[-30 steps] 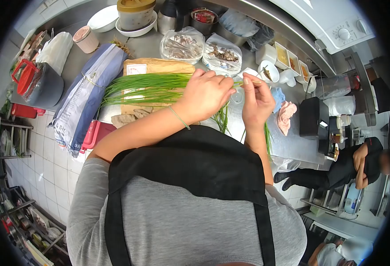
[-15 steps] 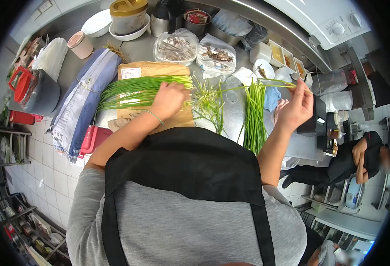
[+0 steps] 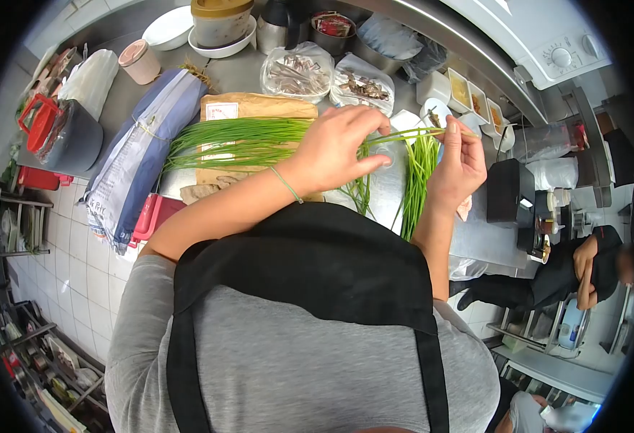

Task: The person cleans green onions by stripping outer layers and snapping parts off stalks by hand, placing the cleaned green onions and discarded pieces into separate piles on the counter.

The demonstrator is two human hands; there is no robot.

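Observation:
My right hand [image 3: 458, 164] pinches a few long green chives [image 3: 421, 133] between thumb and fingertips, and they stretch leftward. Around the left ends of these stalks my left hand [image 3: 340, 146] is held with thumb and forefinger spread apart, not closed on them. Under and left of that hand lies a large bunch of chives [image 3: 238, 138] across brown paper [image 3: 277, 107]; the hand hides its right end. A second bunch of chives [image 3: 419, 184] lies lengthwise beside my right wrist. Between the bunches, loose trimmings [image 3: 361, 191] are partly covered by my left hand.
A blue-and-white wrapped bundle [image 3: 133, 155] lies left of the paper. Behind are two plastic-lined bowls [image 3: 297, 71] of dried-looking food. Small condiment trays [image 3: 478, 105] stand back right, near a black box [image 3: 510, 191]. A person in black [image 3: 577, 263] stands at far right.
My left hand has lifted off the large bunch and moved right, its fingers now spread near the held chives. My right hand has shifted slightly left, still pinching them.

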